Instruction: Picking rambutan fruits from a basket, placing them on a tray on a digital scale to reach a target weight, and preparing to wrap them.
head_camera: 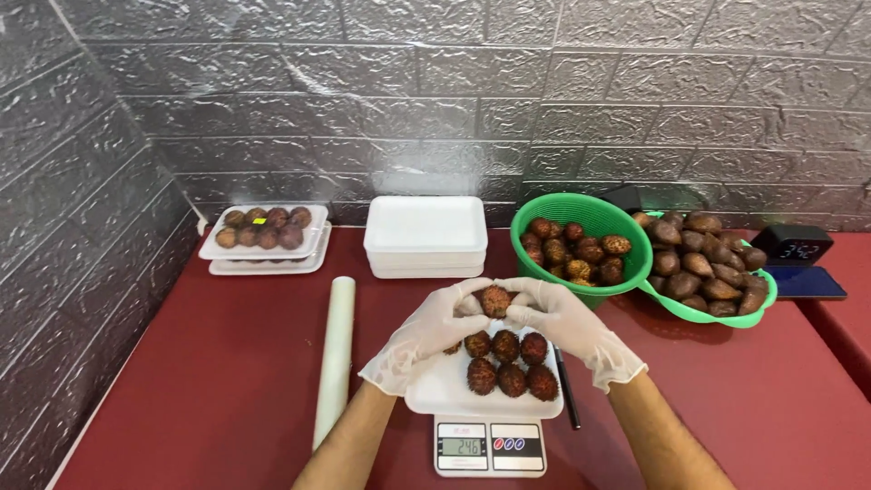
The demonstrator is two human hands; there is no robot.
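Both gloved hands, left hand (426, 331) and right hand (567, 322), pinch one spiky reddish fruit (494, 300) between their fingertips above the white tray (435, 392). That tray holds six more fruits and sits on a scale (490, 446) at the desk's near edge, beside a film roll (335, 358).

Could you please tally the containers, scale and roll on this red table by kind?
Green baskets: 2
Stacked empty white foam trays: 1 stack
Filled foam trays: 2, one on the scale
Digital scale: 1
Film roll: 1
Total: 7
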